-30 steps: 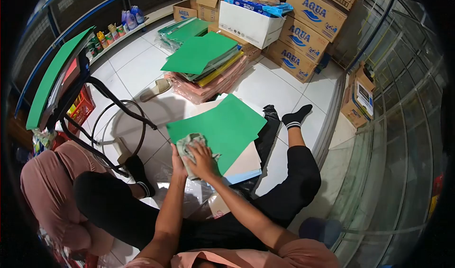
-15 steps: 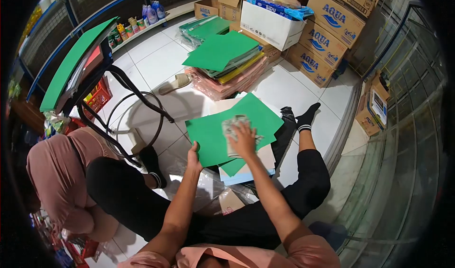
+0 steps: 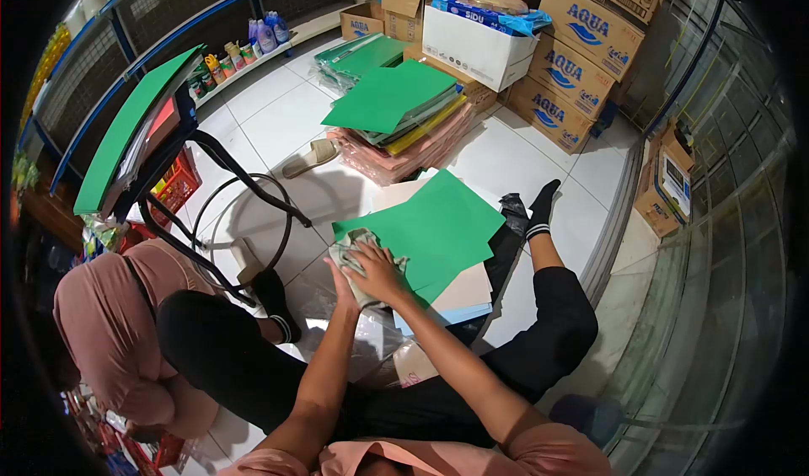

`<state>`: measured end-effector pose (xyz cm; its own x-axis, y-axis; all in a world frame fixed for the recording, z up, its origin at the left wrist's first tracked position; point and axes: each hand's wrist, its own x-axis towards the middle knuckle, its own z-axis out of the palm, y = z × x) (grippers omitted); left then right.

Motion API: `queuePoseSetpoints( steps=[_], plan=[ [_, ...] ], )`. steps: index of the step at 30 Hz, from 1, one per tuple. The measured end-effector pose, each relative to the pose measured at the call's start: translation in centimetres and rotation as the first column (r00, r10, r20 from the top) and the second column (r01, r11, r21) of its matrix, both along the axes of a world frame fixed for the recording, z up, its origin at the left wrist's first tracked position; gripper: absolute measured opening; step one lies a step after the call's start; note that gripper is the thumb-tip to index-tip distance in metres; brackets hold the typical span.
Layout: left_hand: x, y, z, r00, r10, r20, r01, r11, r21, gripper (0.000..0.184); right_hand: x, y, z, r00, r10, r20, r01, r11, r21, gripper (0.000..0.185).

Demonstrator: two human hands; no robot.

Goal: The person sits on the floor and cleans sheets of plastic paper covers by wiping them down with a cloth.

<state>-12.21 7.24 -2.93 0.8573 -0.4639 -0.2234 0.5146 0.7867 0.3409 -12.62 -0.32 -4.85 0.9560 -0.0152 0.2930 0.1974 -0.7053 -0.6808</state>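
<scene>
My right hand (image 3: 379, 275) presses a crumpled pale cloth (image 3: 344, 253) onto the left end of a green sheet of card (image 3: 442, 227), fingers spread over the cloth. At that same left edge, my left hand (image 3: 340, 289) holds the sheet, right beside the cloth; its fingers are partly hidden. Under the green card lie pale pink sheets (image 3: 465, 286) and a light blue sheet (image 3: 463, 313), on the floor between my legs. Clear plastic wrap (image 3: 362, 345) is bunched below my hands.
Beyond lies a stack of wrapped card (image 3: 396, 97) beside AQUA cartons (image 3: 552, 114). A black-framed chair (image 3: 227, 152) carries more green card (image 3: 139, 126) at left. Another person (image 3: 118, 333) is close at my left. A sandal (image 3: 310, 157) lies on the tiles; glass panels (image 3: 699, 333) stand right.
My right hand has slid the cloth from the middle of the green card leftward and toward me, up against my left hand. The green card lies nearly where it was.
</scene>
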Motion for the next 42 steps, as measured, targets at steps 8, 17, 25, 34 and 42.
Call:
queuePoseSetpoints(
  steps=[8,17,25,34,42],
  plan=[
    [1.6,1.7,-5.9,0.988,-0.034,-0.148,0.079,0.949,0.306,0.052,4.2,-10.3,-0.1,0.962,-0.272,0.018,0.252,0.862,-0.439,0.045],
    [2.1,2.2,-7.1,0.984,-0.014,-0.178,0.093,0.891,0.445,0.046,0.3,-14.6,-1.9,0.810,-0.581,0.081,0.538,0.679,-0.499,0.046],
    [0.9,1.2,-0.9,0.985,-0.099,-0.141,0.128,0.969,0.213,0.042,2.0,-1.0,-0.6,0.985,-0.175,0.002,0.174,0.983,0.060,0.043],
    [1.5,2.6,-5.9,0.977,0.015,-0.214,0.116,0.804,0.584,0.040,5.2,-14.9,0.0,0.870,-0.473,-0.136,0.399,0.839,-0.370,0.048],
    [2.6,2.9,-8.7,0.982,-0.033,-0.187,0.113,0.893,0.435,0.043,-1.9,-14.4,-1.3,0.722,-0.691,-0.024,0.611,0.654,-0.446,0.052]
  ],
)
